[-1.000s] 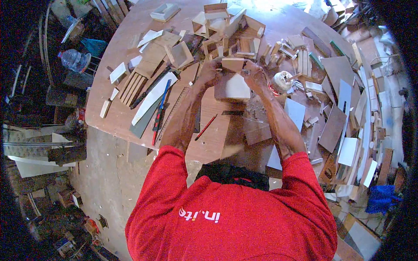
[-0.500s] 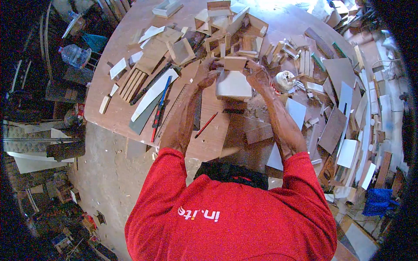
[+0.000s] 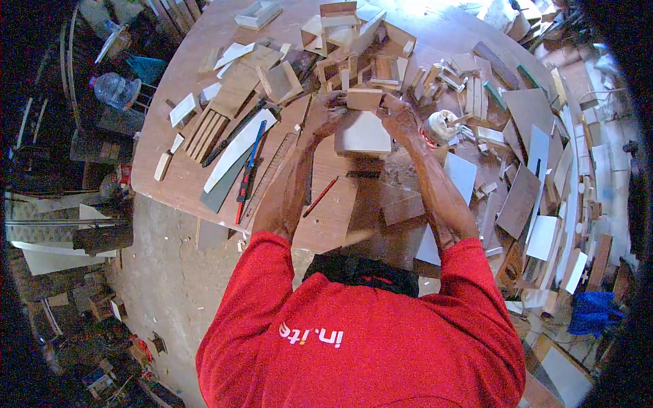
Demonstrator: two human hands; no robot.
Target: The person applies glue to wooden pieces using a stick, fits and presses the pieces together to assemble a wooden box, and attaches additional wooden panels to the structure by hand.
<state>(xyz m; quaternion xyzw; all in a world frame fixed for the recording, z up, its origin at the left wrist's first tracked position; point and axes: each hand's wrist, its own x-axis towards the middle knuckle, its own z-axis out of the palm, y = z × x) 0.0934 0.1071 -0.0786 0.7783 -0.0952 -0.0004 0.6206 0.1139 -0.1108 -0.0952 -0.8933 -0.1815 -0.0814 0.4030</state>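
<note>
My left hand (image 3: 328, 114) and my right hand (image 3: 396, 113) close in on either end of a small brown wooden panel (image 3: 364, 100), gripping it between them. The panel stands at the far edge of a small box with a pale top (image 3: 363, 132), which rests on the worktable (image 3: 330, 224). Some of my fingertips are hidden behind the panel. Near my left forearm lie a red pencil (image 3: 321, 196) and a blue-and-red cutter or saw-like tool (image 3: 252, 170). A white tub with a stick in it (image 3: 442, 127) stands just right of my right hand.
Several small open wooden boxes (image 3: 389, 71) crowd the far side. Thin strips (image 3: 207, 136) and a long white board (image 3: 238, 151) lie to the left. Offcuts and panels (image 3: 519, 202) cover the right side. A large clear bottle (image 3: 117, 90) sits beyond the table's left edge.
The panel and both hands have stayed at the box's far edge, with only slight finger movement. The whole view has shifted a little.
</note>
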